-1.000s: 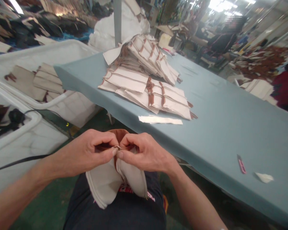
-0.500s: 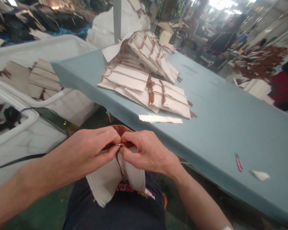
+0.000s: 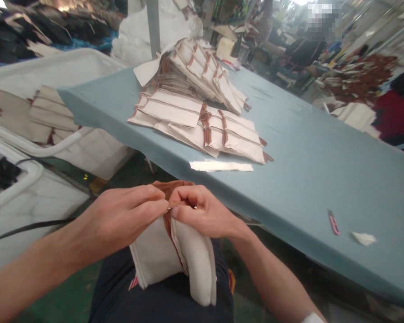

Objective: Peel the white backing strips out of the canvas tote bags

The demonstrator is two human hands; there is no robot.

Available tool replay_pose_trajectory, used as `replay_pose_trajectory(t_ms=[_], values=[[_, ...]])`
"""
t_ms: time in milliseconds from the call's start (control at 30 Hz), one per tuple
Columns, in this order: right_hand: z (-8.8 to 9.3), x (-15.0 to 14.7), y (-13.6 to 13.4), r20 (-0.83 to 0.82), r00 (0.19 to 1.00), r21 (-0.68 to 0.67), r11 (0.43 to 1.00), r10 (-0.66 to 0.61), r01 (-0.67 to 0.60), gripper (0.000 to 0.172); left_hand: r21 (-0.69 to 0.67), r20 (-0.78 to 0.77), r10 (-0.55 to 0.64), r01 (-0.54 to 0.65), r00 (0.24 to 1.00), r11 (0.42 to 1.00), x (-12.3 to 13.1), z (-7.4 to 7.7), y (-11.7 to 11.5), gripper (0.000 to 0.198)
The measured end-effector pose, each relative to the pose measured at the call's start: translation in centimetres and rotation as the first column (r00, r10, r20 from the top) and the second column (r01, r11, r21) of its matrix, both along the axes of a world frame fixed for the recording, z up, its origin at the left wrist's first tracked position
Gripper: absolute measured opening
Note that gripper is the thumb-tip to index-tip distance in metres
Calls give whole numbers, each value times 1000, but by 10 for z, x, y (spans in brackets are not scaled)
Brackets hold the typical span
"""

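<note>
Between my two hands hangs a cream and brown sewn fabric piece (image 3: 160,260), its lower part resting over my lap. My left hand (image 3: 134,213) pinches its brown upper edge, thumb and fingers pressed together. Close beside it, my right hand (image 3: 202,211) grips the same brown edge with thumb and bent forefinger. The fingertips of both hands nearly meet. What lies right under the fingertips is too small to make out. In front, similar cream pieces with brown trim (image 3: 195,121) lie in stacks on the blue-grey table (image 3: 309,175).
Near the table's front edge lies a white strip (image 3: 221,166). To the right are a pink-handled cutter (image 3: 333,223) and a cream scrap (image 3: 364,238). White bins (image 3: 97,154) stand at the left, one holding more pieces. A person (image 3: 299,54) sits in the background.
The fabric piece has swung, its right flap now hanging lower and further right. My left fingers have straightened and shifted along the brown edge. The view has turned slightly to the right.
</note>
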State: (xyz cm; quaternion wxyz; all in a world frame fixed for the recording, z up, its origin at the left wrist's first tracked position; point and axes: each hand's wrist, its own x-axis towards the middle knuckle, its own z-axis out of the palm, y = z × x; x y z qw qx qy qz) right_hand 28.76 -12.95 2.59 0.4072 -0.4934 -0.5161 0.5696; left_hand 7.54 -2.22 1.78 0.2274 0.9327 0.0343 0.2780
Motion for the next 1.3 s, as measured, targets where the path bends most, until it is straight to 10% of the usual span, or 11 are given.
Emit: replay_pose_trajectory(t_ms=[500,767,967,1300], values=[[-12,2,-5,-275,961,-187,982,-42,-11,37,83,5,-36,36,999,996,6,-4,-7,30],[3,-3,-6,80,996,149,989,-31,19,15,-114,-80,110,-119,991,986,3,13,-17,21],[6,-8,-8,244,967,178,984,-74,31,8,-325,-240,7,-87,971,942,-2,14,-3,19],[-12,-6,-5,120,992,197,980,-47,23,7,-193,-209,-15,-26,978,981,-5,3,12,31]])
